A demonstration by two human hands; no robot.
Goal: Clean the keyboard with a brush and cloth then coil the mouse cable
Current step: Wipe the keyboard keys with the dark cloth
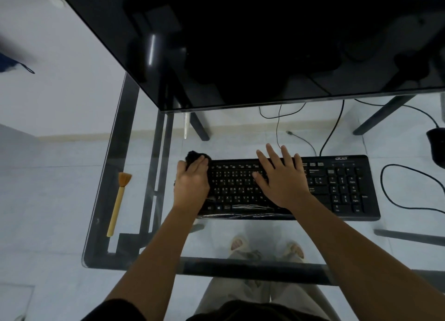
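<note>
Left hand [191,183] grips cloth [192,156] at keyboard [337,188] left edge; right hand [281,183] flat, fingers wide.

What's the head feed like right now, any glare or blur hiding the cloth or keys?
Head view: dim overall, so the black cloth under the left hand blends into the black keyboard; glare streaks along its front edge; key legends faint; top-left corner blurred; wide-angle bend at the glass desk edges.

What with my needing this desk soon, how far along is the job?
Brushing looks done: the brush lies set aside. In hand: the left hand holds a black cloth on the keyboard's left end, with the right hand flat on the keys. Left: the mouse cable lies uncoiled.
</note>
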